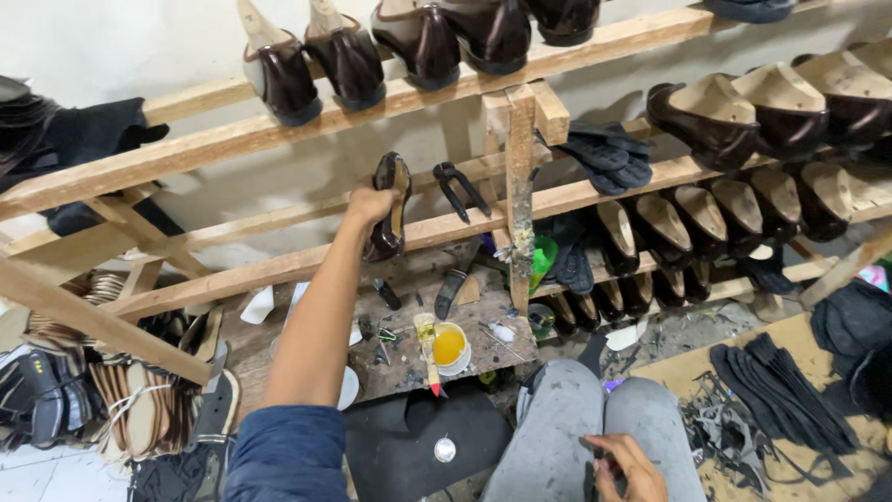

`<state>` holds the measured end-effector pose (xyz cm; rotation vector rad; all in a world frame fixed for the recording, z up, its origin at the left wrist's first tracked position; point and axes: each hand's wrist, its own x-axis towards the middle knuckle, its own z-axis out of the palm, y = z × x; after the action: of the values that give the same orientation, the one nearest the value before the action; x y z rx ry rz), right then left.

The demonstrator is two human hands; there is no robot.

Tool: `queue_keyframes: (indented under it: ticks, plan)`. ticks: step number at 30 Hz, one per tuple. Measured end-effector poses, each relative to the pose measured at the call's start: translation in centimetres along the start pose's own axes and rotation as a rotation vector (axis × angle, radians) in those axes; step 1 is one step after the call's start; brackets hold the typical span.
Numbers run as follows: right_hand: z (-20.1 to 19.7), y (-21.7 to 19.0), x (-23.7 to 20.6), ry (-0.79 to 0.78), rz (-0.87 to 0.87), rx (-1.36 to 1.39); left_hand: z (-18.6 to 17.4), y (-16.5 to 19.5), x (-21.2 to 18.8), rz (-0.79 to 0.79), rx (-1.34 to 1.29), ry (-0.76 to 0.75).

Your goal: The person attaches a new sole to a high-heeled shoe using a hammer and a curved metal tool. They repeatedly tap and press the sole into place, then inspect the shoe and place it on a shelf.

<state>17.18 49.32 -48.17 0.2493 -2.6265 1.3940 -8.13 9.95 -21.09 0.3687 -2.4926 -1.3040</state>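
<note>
Over at the far left of the frame, stacks of flat insoles [121,409] lie piled below the slanted beams of a wooden rack [279,130]. Just right of them, the left hand [370,204] reaches up from a blue sleeve to the middle left of the frame, its fingers closed around a dark brown shoe [390,209] on its last, held upright against the rack's middle rail. Close to the right of the shoe, black pincers [460,191] hang on the same rail. Below, near the centre, a worn work board [418,344] carries a small pot of yellow glue [450,347] with a brush [428,351] lying beside it, touching its rim. Above, along the top rail, more dark shoes on lasts [316,60] sit toes down. To the right of the upright post, rows of lasted shoes [725,209] fill the rails. At the lower right, the right hand [627,468] rests on a grey-trousered knee [595,423], fingers loosely curled; whether it holds anything cannot be told. Black cut soles [780,390] lie on the floor at the right.
</note>
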Motion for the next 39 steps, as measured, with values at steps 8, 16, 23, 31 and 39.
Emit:
queue_keyframes:
  ticks: [8,16,23,31,39]
  plan:
    - [-0.3,1.2,-0.9,-0.019,0.033,0.157,3.4,-4.5,-14.0,0.136,-0.680,-0.027]
    - [-6.4,-4.2,0.0,0.045,0.236,0.551,16.3,-7.7,-32.1,-0.071,-1.214,-0.635]
    - [-5.6,-3.2,-1.5,0.033,0.337,0.667,20.3,-9.2,-36.9,-0.045,-1.000,-0.725]
    - [-5.2,0.0,-2.2,0.056,0.322,0.722,21.0,-8.7,-37.1,0.071,-0.946,-0.789]
    - [-4.6,0.5,-2.4,0.066,0.409,0.709,22.0,-9.8,-35.1,-0.073,-0.929,-0.830]
